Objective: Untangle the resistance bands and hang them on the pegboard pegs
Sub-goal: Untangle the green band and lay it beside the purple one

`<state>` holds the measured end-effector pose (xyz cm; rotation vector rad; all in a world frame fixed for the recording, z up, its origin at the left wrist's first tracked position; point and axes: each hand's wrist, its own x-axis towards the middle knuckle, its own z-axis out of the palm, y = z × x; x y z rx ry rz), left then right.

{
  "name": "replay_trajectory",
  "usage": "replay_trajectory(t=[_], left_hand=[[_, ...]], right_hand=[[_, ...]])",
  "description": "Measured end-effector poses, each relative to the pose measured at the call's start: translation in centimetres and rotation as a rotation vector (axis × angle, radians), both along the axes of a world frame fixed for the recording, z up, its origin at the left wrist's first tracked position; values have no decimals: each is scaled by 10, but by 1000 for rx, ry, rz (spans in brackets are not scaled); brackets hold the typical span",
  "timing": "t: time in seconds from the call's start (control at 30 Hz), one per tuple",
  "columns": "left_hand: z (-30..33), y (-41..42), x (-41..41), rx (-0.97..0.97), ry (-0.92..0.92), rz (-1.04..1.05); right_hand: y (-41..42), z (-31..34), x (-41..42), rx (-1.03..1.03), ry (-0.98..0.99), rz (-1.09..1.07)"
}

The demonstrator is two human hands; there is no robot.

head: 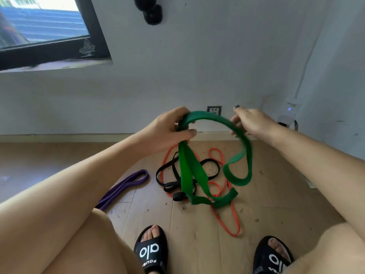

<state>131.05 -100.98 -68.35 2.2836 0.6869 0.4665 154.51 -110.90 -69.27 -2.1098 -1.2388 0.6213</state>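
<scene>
The green band (197,175) hangs in the air above the floor (59,155), arched between both hands. The left hand (167,131) grips its left end; the right hand (250,121) pinches its right side. Below it, the black band (213,169) and orange band (235,224) lie tangled on the floor, with the purple band (128,184) to the left, apart.

Bright green band (199,119) up top, and below it on the pale wood-plank floor (276,194) there's an orange band (235,220), a black band (213,165) and a purple band (126,184). Black sandals (151,252) with white lettering. Wall (177,76) plain white, window frame (98,32) black.
</scene>
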Motion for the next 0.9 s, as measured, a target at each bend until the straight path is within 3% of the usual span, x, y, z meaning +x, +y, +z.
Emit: replay_trajectory(t=[0.2, 0.3, 0.43, 0.67, 0.9], left_hand=[[10, -13, 9, 27, -35, -76], [16, -11, 10, 39, -121, -50], [14, -7, 8, 94, -98, -2], [9, -2, 0, 63, 12, -71], [-14, 2, 0, 23, 322, -67]], right_hand=[[8, 15, -41, 211, 368, 233], [13, 16, -65, 248, 258, 299], [15, 23, -75, 351, 57, 253], [14, 48, -78, 567, 62, 152], [12, 61, -68, 727, 46, 34]])
